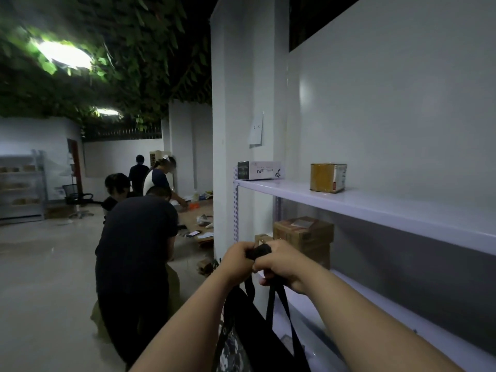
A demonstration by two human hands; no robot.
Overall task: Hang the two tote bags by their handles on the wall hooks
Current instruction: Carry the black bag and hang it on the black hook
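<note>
Both hands are squeezed tight on the black handles (259, 251) of a dark tote bag (249, 331). The left hand (237, 260) and right hand (281, 264) touch each other. The bag hangs down below them, just beside the white shelf (375, 208).

The black bag (257, 334) runs off the bottom edge; both fists hide where its handles (259, 251) loop; no hook is discernible

We see a black tote bag (257, 326) hanging by its dark handles (261, 251), which are bunched up; a patterned panel (230, 353) shows at its lower left.
</note>
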